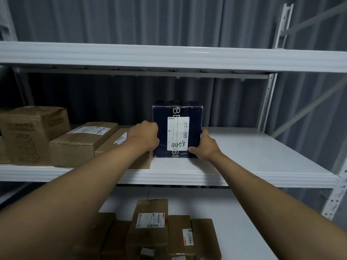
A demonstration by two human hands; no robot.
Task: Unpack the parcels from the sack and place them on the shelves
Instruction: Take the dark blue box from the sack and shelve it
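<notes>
Navy cardboard, taped and bearing a white shipping label with handwritten digits: this dark blue parcel (177,129) stands upright on the middle shelf (244,152), near its front edge, just right of a row of brown cartons (75,143) and touching or nearly touching the nearest of them; the left hand (144,133) holds the parcel's left side with fingers curled round the edge, the right hand (203,143) presses its lower right side, thumb on the front face and fingers wrapped behind; so each grip is closed on the box rather than spread. The step in hand looks like the placing itself: the parcel seems to be seated on the shelf and is being squared up against its neighbours; whether its base rests fully flat cannot be told. More brown parcels (150,226) sit on the lower shelf (244,231); the sack is out of view. Next, by my reckoning, both hands must let go without tipping the tall box, perhaps after nudging it left to close any gap; then a return to the sack for another parcel.
</notes>
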